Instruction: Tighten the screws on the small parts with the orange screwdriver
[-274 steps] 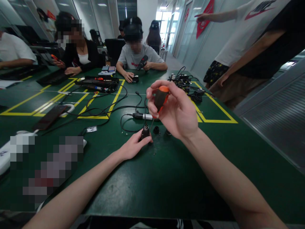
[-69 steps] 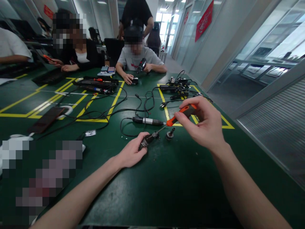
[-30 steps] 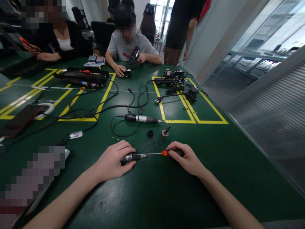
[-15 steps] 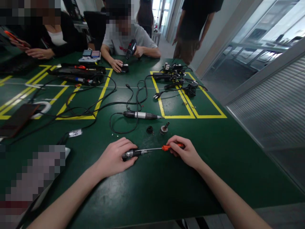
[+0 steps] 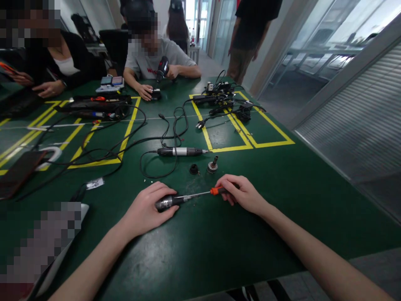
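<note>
My left hand rests low over the table, its fingers wrapped round a short black-and-silver cylindrical tool body whose narrow metal nose points right. Part of that body is hidden by the palm. Between thumb and fingers of my right hand is a screwdriver with an orange-and-black handle. Its thin metal shaft reaches left along the nose of the tool body; whether the tip touches is too small to tell. Beyond the hands stand a small black cap and a round metal piece with an upright stem.
A corded black-and-silver electric screwdriver lies behind the small parts. Cables cross the green table. Tools and a plug lie around yellow tape frames. A phone is at left. Across the table, a co-worker holds a power drill.
The view has shifted slightly. The screwdriver shaft now lines up more closely with the tool body's nose, and the body is tilted more. Both hands keep their holds.
</note>
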`<state>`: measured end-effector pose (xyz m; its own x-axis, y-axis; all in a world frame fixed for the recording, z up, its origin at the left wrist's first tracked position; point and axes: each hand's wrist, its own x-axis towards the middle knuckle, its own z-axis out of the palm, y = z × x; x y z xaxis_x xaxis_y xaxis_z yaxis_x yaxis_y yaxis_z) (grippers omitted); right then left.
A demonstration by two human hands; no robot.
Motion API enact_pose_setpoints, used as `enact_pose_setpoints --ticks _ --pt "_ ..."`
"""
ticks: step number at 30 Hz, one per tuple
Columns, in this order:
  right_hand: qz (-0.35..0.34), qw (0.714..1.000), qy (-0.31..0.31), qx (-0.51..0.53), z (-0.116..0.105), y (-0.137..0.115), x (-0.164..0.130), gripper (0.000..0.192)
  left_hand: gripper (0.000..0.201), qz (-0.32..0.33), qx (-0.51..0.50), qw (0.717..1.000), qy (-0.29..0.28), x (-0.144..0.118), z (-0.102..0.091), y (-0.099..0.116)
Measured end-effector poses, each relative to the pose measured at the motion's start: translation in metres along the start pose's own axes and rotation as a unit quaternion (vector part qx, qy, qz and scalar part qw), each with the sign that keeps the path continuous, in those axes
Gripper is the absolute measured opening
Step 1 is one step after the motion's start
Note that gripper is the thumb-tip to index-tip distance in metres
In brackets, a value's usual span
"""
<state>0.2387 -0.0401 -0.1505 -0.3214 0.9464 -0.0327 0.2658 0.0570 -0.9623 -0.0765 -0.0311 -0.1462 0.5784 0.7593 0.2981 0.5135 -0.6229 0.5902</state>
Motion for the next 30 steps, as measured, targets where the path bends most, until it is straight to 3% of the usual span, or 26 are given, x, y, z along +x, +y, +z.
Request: enact_pose_setpoints --ticks 4,10,15,21,27,30 --pt "0.025 0.999 -0.002 0.021 -0.003 0.002 0.001 0.041 0.018 0.011 -0.007 1.0 0.017 0.001 0.003 -0.001" --pt "0.022 0.996 0.054 0.066 -0.014 0.003 0.005 0.042 0.021 0.014 -0.028 0.999 0.028 0.004 0.013 -0.001" --pt "0.04 0.996 0.03 0.069 -0.015 0.003 0.005 0.053 0.019 0.006 -0.046 0.998 0.033 0.006 0.015 0.0" --pt "0.048 0.998 0.022 0.043 -0.02 -0.001 0.006 0.049 0.02 -0.016 -0.043 0.998 0.039 0.009 0.02 0.001" --pt "0.069 0.997 0.012 0.04 -0.018 0.0 0.005 0.059 0.02 -0.018 -0.045 0.998 0.037 0.011 0.022 0.001" --pt "0.059 0.998 0.01 0.028 -0.019 -0.001 0.005 0.051 0.02 -0.014 -0.047 0.998 0.039 0.01 0.021 0.0"
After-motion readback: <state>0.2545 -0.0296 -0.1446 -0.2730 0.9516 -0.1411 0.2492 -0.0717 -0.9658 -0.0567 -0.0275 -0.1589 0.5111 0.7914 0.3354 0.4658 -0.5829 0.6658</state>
